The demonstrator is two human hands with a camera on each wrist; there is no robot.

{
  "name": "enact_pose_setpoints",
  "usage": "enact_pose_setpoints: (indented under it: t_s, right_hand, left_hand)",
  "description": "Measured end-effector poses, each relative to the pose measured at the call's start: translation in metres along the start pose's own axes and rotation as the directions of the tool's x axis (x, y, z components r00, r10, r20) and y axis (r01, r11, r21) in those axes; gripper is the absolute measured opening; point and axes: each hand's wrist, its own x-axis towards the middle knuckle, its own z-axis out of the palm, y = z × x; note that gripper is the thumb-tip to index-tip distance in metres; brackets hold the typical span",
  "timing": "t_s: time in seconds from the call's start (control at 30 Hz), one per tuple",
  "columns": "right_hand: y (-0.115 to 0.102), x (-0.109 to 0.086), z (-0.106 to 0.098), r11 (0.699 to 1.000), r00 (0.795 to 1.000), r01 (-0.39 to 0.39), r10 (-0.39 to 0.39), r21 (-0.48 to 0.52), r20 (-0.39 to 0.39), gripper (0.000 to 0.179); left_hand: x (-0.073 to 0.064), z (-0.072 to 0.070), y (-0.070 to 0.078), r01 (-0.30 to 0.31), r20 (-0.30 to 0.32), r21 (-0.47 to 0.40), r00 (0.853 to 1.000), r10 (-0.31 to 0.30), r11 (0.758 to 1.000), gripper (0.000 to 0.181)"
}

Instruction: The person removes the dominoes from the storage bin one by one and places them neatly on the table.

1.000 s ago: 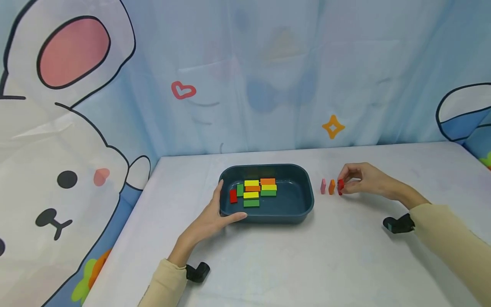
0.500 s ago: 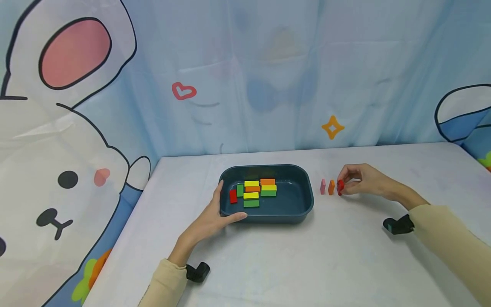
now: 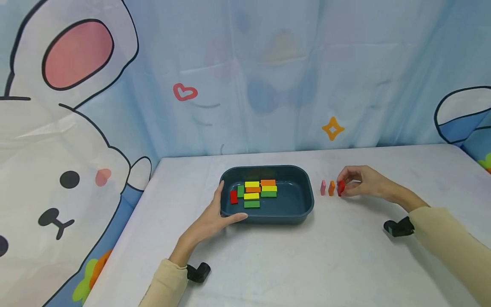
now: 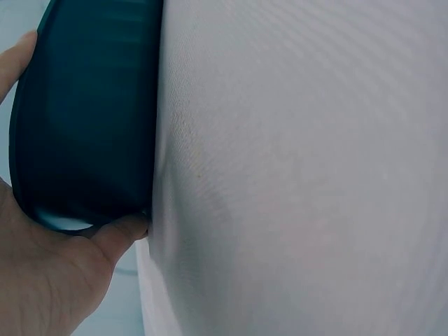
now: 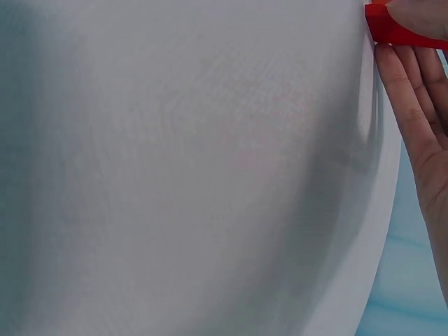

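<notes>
In the head view, a dark teal tray [image 3: 295,219] holds several small flat blocks: green, yellow, orange and one red. My left hand [image 3: 210,218] grips its left end, thumb along the front wall and fingers at the left side. The left wrist view shows that hand [image 4: 56,269] at the tray's curved end. To the right of the tray, my right hand [image 3: 362,182] pinches a red block [image 3: 340,188] standing upright. It ends a short row with an orange block [image 3: 331,188] and a pink block [image 3: 323,187]. In the right wrist view, thumb and fingers hold the red block [image 5: 392,31].
A white cloth [image 3: 287,264] covers the table. Behind it hangs a pale blue printed curtain [image 3: 268,85], with a large cartoon rabbit at the left. Each wrist wears a small black camera, such as the right one [image 3: 399,226].
Both hands keep their places, with the red block still between the right fingers. The whole head view has shifted very slightly; the tray and its blocks have not moved.
</notes>
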Motion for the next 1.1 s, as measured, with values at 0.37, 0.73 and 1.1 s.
enact_pose_setpoints:
  t_s: [0.37,0.73,1.1]
  right_hand:
    - [0.005,-0.006,-0.007,0.999,1.0,0.012,-0.013,-0.035,-0.012,0.042]
    - [-0.022,-0.01,-0.035,0.992,0.997,0.054,-0.059,-0.111,-0.046,0.036]
    - [-0.122,0.035,0.001,0.958,0.969,0.244,-0.245,-0.15,0.012,0.026]
  left_hand:
    - [0.0,0.0,0.0,-0.005,0.005,-0.002,1.0,0.005,1.0,0.123]
    - [0.001,-0.001,0.0,-0.004,0.007,-0.005,1.0,0.004,1.0,0.122]
    - [0.001,0.0,0.0,-0.014,0.008,-0.005,1.0,0.014,1.0,0.123]
